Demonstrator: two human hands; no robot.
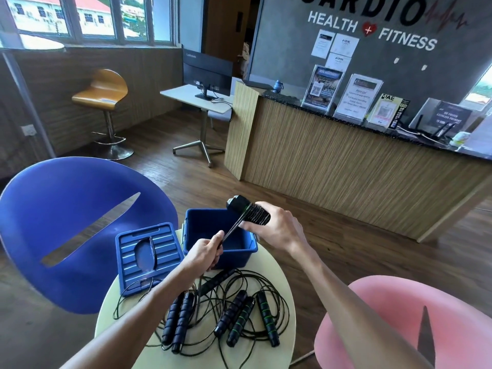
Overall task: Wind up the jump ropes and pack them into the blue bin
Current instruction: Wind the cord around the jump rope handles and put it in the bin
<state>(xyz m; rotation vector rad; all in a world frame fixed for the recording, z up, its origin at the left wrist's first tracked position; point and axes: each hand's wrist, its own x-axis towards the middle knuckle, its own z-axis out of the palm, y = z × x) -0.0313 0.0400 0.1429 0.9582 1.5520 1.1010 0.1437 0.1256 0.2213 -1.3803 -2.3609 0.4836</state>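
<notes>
1. Rope point(231, 230) stretched taut above the blue bin point(213, 251), partly wound around the handles point(251, 212).
2. Right hand point(277, 230) had its fingers clamped on those handles; left hand point(203, 253) fingers pinched the rope.
3. Lid point(147, 255) lay beside the bin on the round surface point(282, 283), near loose ropes point(221, 315).

Both hands, left point(205, 250) and right point(274, 226), raised with fingers curled.

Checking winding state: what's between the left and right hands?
Head view: a taut stretch of black cord runs from the left hand up to the wound handles in the right hand, above the open blue bin.
</notes>
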